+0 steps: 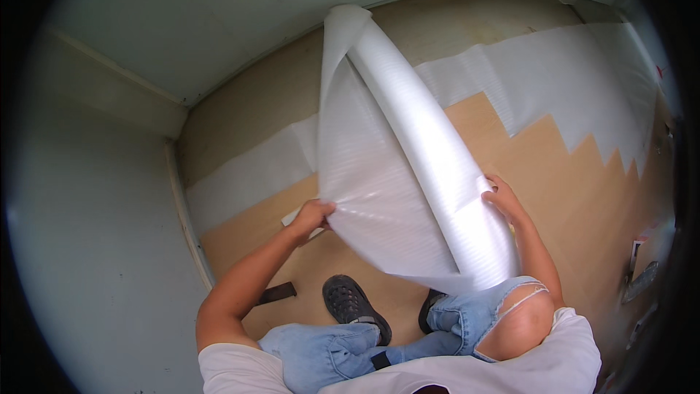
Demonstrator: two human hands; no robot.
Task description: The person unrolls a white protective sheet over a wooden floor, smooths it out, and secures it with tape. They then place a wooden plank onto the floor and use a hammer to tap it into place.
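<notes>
A long roll of white foam underlay (415, 131) leans slantwise in front of me, from near the far wall down to my right knee. From it a loose sheet of foam (386, 190) hangs off to the left. My left hand (313, 219) pinches the edge of this sheet, pulling creases into it. Around the right side of the roll, near its lower end, my right hand (503, 201) curls its fingers; part of them is hidden. A pale flat piece (290, 217) lies beside my left hand, partly covered by it.
Wood-look flooring (539, 175) ends in a stepped edge over laid foam underlay (554, 73). Beyond is bare subfloor (240, 124). Pale walls (102, 211) stand left and ahead. A dark bar (275, 293) lies left of my shoe (354, 303); a grey tool (642, 281) lies far right.
</notes>
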